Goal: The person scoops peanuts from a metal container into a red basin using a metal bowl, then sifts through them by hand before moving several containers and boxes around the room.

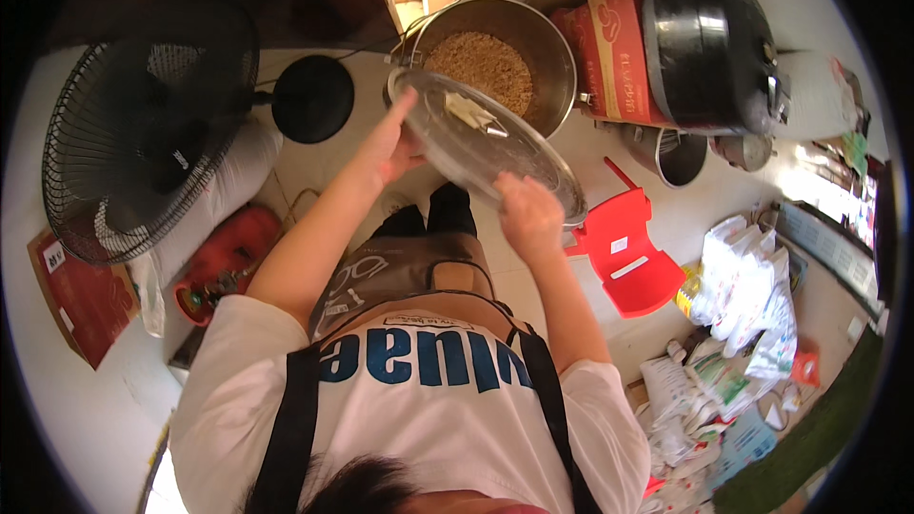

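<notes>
A large round shiny lid (pixel 495 148) is tilted between my hands, in front of a big metal pot (pixel 560 48). My left hand (pixel 395 143) grips the lid's left edge, with the thumb lying over the rim. Closed on the near right part of the rim is my right hand (pixel 529 214). Inside the pot lies a brown, grainy heap (pixel 486 59) that looks like grain. The lid's lower left side hides part of the pot's near rim.
A black fan (pixel 143 152) stands at left, near a red gas cylinder (pixel 228 262). Right of the pot are a red carton (pixel 614 57) and a black cooker (pixel 714 48). A red chair (pixel 628 252) stands beside my right arm, with plastic bags (pixel 752 295) beyond.
</notes>
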### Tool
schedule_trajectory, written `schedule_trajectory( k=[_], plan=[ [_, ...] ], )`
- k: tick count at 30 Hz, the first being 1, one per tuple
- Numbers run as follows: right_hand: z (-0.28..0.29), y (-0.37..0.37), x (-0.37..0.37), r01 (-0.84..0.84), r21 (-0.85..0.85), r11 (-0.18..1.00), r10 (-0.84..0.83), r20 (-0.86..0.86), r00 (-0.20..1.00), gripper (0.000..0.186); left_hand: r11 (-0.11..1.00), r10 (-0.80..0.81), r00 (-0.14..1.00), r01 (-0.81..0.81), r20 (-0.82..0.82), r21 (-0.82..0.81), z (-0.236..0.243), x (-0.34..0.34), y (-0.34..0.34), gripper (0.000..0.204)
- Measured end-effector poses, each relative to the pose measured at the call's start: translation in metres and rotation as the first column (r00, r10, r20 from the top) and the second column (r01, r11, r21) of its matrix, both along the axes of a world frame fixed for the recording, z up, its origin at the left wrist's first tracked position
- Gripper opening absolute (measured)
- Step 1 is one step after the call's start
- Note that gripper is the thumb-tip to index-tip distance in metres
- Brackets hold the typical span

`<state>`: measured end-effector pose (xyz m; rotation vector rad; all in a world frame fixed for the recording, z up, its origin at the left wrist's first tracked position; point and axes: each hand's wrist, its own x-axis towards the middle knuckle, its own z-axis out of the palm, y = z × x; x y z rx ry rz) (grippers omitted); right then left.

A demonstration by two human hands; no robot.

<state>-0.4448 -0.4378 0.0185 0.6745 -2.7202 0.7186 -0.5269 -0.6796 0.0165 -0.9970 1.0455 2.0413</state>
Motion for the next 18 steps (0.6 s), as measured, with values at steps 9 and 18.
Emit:
schedule_trajectory(
  k=[9, 18],
  plan=[
    [-0.082, 0.041, 0.089, 0.209, -0.04, 0.977, -0.16, 0.509, 0.846, 0.044, 0.972, 0.18, 0.874, -0.229, 0.451, 0.056, -0.172, 0.155, -0.006, 0.05],
    [-0.287, 0.074, 0.101, 0.924, 0.09, -0.372, 0.157, 0.987, -0.033, 0.069, 0.788, -0.435, 0.723, 0.594, 0.536, -0.162, -0.262, 0.141, -0.007, 0.025]
  ],
)
